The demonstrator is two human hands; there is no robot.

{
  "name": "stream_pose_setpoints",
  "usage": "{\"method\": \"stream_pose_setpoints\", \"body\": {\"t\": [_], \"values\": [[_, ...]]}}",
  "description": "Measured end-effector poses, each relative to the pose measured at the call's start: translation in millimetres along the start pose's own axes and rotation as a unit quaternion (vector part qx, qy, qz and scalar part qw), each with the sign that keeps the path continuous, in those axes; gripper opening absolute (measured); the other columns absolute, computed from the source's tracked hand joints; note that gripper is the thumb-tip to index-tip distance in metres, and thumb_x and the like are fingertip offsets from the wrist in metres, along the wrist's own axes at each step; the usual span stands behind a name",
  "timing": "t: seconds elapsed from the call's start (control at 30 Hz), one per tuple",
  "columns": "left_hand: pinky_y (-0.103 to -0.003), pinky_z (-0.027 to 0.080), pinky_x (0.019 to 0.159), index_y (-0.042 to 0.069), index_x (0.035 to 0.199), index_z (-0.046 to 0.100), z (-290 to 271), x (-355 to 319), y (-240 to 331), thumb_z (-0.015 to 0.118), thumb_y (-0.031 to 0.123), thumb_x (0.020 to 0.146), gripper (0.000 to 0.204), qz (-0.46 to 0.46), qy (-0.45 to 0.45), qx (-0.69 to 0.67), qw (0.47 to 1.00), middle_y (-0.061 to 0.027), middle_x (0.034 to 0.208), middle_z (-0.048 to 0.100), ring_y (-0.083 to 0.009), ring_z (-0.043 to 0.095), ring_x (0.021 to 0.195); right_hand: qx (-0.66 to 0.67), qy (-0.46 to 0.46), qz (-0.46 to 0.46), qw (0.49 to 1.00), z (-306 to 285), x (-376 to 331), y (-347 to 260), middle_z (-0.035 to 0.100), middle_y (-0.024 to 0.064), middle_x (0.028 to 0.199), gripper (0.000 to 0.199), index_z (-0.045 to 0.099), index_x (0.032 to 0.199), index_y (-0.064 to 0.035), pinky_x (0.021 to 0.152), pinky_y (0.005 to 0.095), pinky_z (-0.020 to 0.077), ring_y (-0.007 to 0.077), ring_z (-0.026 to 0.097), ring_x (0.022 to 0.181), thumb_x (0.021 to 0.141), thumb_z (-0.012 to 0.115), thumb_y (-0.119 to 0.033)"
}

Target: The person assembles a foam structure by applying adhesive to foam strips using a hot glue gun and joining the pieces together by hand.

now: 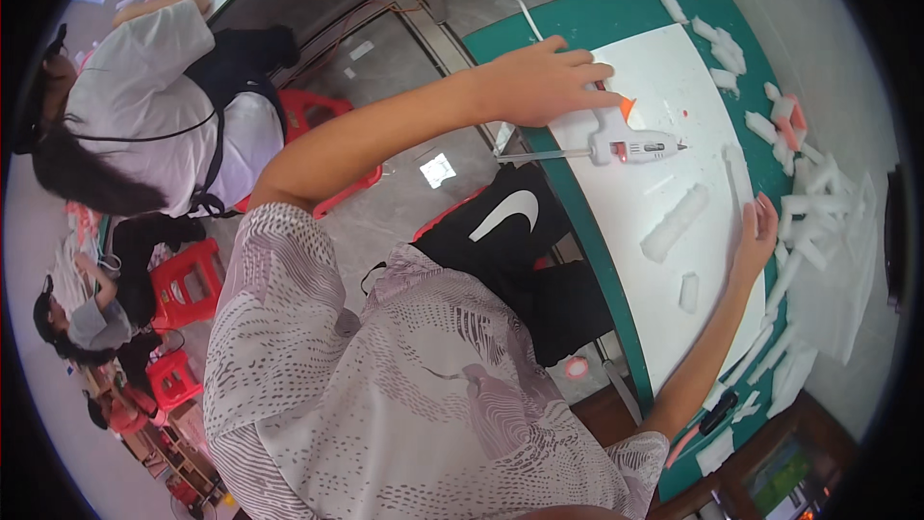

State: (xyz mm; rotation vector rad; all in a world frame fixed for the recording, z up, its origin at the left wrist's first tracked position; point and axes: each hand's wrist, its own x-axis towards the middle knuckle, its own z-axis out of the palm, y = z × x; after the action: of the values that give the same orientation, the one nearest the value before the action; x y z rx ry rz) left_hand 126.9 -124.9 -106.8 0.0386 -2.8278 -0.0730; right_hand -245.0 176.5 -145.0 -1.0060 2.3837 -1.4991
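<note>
head view: left hand (556, 82) grips glue gun (630, 146), partly hiding it; right hand (757, 234) half-curled, hold unclear.

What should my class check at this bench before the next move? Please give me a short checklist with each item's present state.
1. Grip: ok. The left hand has its fingers at the handle of the white glue gun.
2. Feed: ok. A glue stick juts from the gun's rear.
3. Nozzle direction: ok. The nozzle points away from the left hand, and the right hand is apart from it.
4. Heat: cannot tell. Nothing visible settles whether the gun is hot.
5. Clear board: not ok. Loose white pieces lie on the white board.
</note>
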Motion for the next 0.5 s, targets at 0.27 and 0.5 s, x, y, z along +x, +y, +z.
{"method": "stream_pose_setpoints", "body": {"t": [0.27, 0.5], "values": [[-0.043, 0.043, 0.101, 0.021, 0.131, 0.057, 10.4, 50.8, -2.7, 0.066, 0.001, 0.080, 0.056, 0.109, -0.071, 0.016, 0.991, -0.0067, 0.133, 0.057, -0.0225, 0.058, 0.121, -0.078, -0.052, -0.055, 0.994, 6.9, -8.8, -21.8, 0.066, 0.0087, 0.126, 0.044, 0.063, 0.128, -0.0023, 0.105, 0.0312, 0.0434, 0.0192, 0.060, 0.115, 0.087, 0.076, -0.011], [-0.045, 0.042, 0.099, 0.010, 0.117, 0.064, -13.6, 73.1, -3.3, 0.073, 0.010, 0.075, 0.043, 0.173, -0.071, 0.080, 0.979, -0.0121, 0.137, 0.057, -0.0267, 0.061, 0.113, -0.073, -0.036, -0.114, 0.990, 20.7, -11.1, -23.9, 0.068, 0.0106, 0.124, 0.039, 0.065, 0.123, -0.0042, 0.103, 0.0343, 0.0472, 0.0225, 0.063, 0.116, 0.086, 0.074, -0.015]]}}
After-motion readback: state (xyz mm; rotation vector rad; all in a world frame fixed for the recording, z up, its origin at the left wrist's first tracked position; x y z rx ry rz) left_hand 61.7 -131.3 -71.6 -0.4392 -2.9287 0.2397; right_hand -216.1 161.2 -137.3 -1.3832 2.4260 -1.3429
